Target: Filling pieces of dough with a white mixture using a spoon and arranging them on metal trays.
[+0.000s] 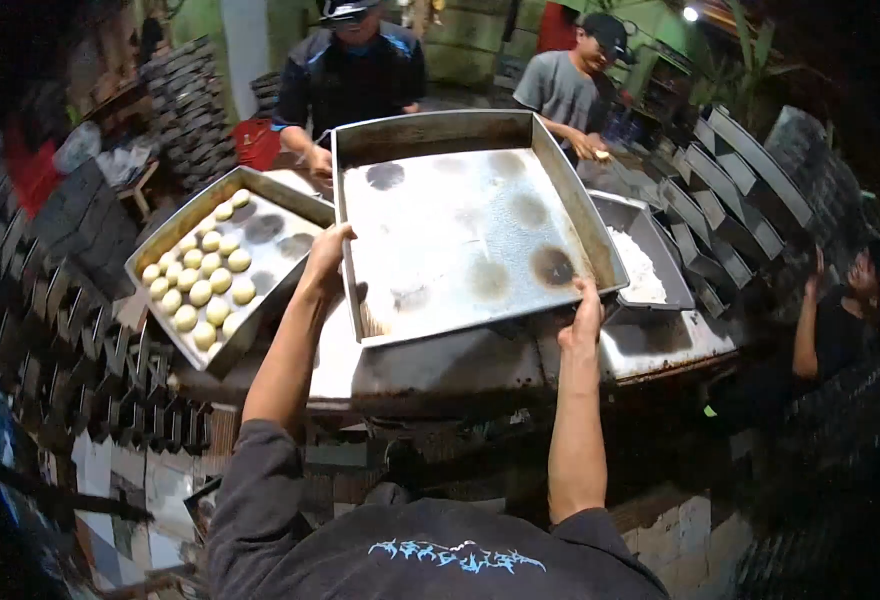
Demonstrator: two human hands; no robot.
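Above the worktable (pixel 440 375), holding up a deep rectangular metal baking tray (pixel 420 230): clamped by the left hand (pixel 330 252) on the left wall and by the right hand (pixel 584 315) on the near rim, close to the right corner. Seemingly midway through carrying or positioning, with the near rim clear of the worktable. To the left, a second tray (pixel 280 215) with rows of pale dough balls (pixel 200 292); to the right, a grey tub (pixel 673 262) of white flour-like powder (pixel 638 265). Across the way, a co-worker's hand (pixel 318 160) near the far left corner, impossible to tell whether touching, and a co-worker in a grey shirt (pixel 563 90). By judgement, calling next for an even grip, a level hold and clearance from the second tray.
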